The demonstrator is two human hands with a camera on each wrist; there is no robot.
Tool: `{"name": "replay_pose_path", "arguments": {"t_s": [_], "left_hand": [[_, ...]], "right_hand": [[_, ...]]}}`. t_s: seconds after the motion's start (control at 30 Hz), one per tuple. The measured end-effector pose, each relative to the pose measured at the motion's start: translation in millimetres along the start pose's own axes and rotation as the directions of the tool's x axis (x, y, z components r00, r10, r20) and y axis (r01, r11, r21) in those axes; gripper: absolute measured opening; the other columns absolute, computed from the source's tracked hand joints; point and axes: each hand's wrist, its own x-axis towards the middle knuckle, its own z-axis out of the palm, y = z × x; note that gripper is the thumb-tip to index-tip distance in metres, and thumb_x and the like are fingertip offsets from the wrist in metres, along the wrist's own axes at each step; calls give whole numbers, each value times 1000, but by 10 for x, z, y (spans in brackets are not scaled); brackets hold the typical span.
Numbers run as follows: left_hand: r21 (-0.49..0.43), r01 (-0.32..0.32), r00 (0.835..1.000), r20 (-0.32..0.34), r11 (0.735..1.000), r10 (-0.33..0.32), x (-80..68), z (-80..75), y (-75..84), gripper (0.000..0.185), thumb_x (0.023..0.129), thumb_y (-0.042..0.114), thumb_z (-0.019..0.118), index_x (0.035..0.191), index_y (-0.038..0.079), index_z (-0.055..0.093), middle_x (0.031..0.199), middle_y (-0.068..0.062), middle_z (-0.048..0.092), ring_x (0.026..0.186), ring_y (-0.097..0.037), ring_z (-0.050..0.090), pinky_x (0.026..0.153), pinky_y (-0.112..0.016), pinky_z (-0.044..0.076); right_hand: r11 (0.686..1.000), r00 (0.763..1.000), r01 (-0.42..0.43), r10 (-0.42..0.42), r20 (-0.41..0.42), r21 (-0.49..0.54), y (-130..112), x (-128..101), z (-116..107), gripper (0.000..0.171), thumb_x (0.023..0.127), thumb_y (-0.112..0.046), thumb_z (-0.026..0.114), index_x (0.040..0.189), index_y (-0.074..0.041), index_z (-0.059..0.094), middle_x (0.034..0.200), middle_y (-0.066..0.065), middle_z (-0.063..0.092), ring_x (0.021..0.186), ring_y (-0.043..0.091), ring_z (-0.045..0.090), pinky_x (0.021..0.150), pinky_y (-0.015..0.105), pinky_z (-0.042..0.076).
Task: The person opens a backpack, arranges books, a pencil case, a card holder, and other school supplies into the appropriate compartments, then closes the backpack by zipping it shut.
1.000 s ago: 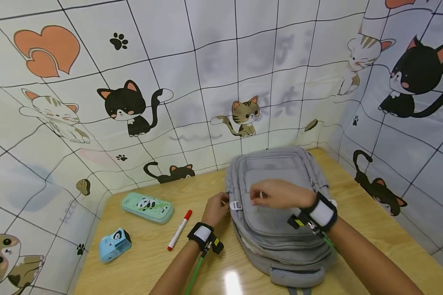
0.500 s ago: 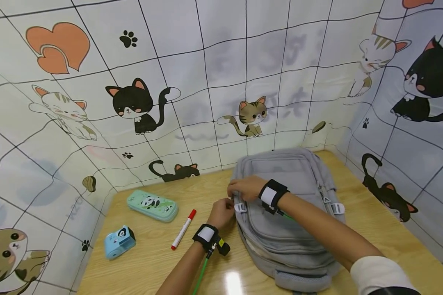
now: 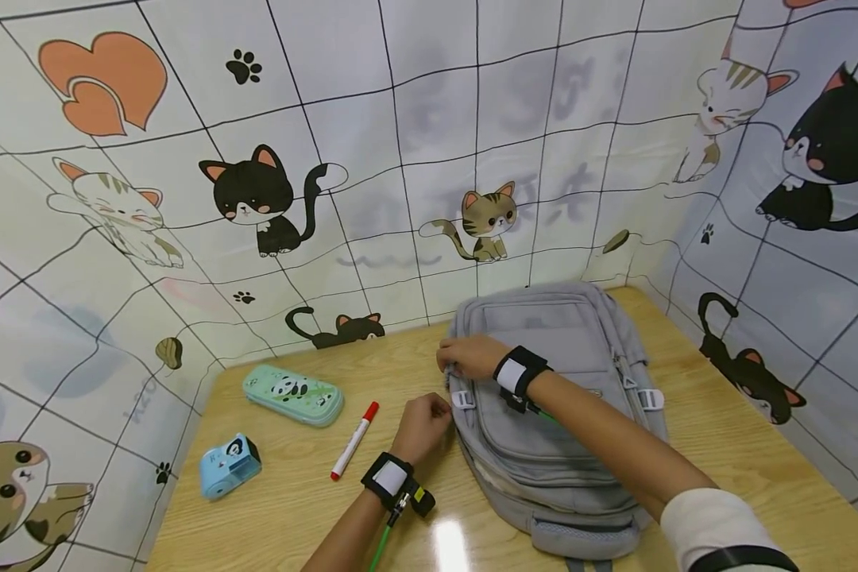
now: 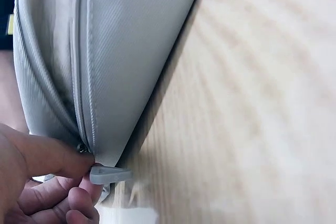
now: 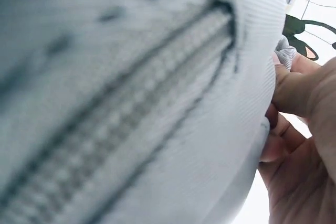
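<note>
A grey backpack [image 3: 543, 349] lies on the table with its front pockets facing up. Beside its left edge, my left hand [image 3: 423, 429] pinches a grey zipper pull [image 4: 110, 175] between thumb and fingers. The zipper [image 4: 77, 72] runs along the bag's side from that pull. Farther up the same edge, my right hand [image 3: 472, 356] reaches across the front of the bag. Its thumb and fingers pinch a fold of grey fabric [image 5: 286, 53], seen in the right wrist view. A white buckle [image 3: 462, 400] sits between the two hands.
Left of the bag lie a white marker with red ends [image 3: 354, 441] and a green panda pencil case [image 3: 293, 395]. A small blue panda-printed item [image 3: 230, 466] is farther left. Cat-printed cloth [image 3: 400, 159] encloses the wooden table [image 3: 286, 508].
My right hand has moved left from over the bag's middle to its left edge and taken hold of the fabric there. My left hand has shifted slightly toward me along the side.
</note>
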Motion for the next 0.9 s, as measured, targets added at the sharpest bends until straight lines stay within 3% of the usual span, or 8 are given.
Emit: {"name": "replay_pose_path", "arguments": {"t_s": [0.27, 0.53, 0.9], "left_hand": [[-33, 29, 1000, -6, 999, -30, -285, -141, -71, 7, 93, -1, 71, 89, 4, 74, 81, -5, 72, 70, -3, 58, 64, -21, 50], [-47, 92, 994, -48, 995, -94, -561, -300, -157, 4, 94, 2, 71, 91, 3, 74, 80, -2, 69, 70, -3, 56, 63, -21, 49], [-96, 140, 989, -42, 986, -144, -961, -434, -24, 6, 91, 2, 76, 88, 7, 74, 74, 2, 63, 65, 0, 52, 59, -19, 44]], "right_hand": [[997, 999, 24, -26, 25, 76, -224, 165, -108, 17, 98, 1, 73, 110, -12, 73, 113, 4, 67, 102, 22, 69, 88, 36, 58], [993, 995, 30, -40, 91, 114, -441, 423, -64, 17, 102, -1, 68, 110, -15, 72, 115, 1, 64, 100, 17, 65, 88, 33, 55], [991, 992, 31, -47, 118, 128, -586, 560, -111, 19, 103, 0, 66, 114, -13, 73, 117, 2, 64, 101, 17, 64, 89, 34, 55]]}}
